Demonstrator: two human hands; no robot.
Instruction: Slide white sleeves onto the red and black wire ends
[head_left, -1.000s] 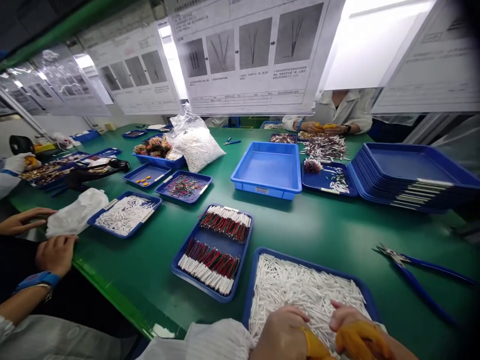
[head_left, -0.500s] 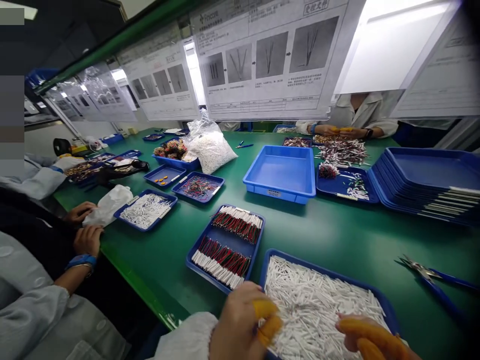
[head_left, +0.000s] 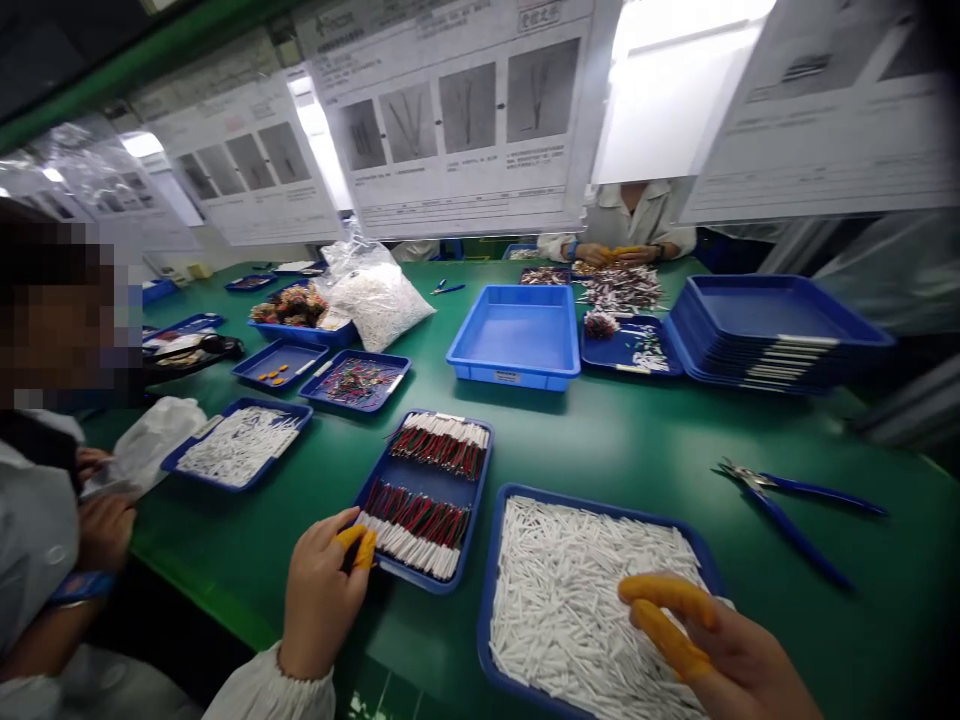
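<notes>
My left hand (head_left: 326, 590), yellow cots on its fingers, is at the near left corner of a blue tray (head_left: 421, 576). Its fingers are drawn together in a pinch; what they hold, if anything, is too small to make out. In that tray lie two rows of red and black wires (head_left: 416, 508) with white ends. Above a blue tray (head_left: 487, 600) heaped with short white tubes (head_left: 577, 600) is my right hand (head_left: 735, 645). Its thumb and forefinger, also in yellow cots, come close together at the tips. Anything between them cannot be made out.
Blue-handled pliers (head_left: 787, 510) lie at right. Beyond stand a large blue bin (head_left: 514, 330), stacked trays (head_left: 772, 330), a bag of white pieces (head_left: 379, 300) and several small trays. A co-worker's hand (head_left: 105, 530) is at left; another person (head_left: 626, 230) sits opposite.
My left hand has moved from beside the white tubes leftward to the wire tray's corner. My right hand now shows farther over the white tubes. The view has shifted right.
</notes>
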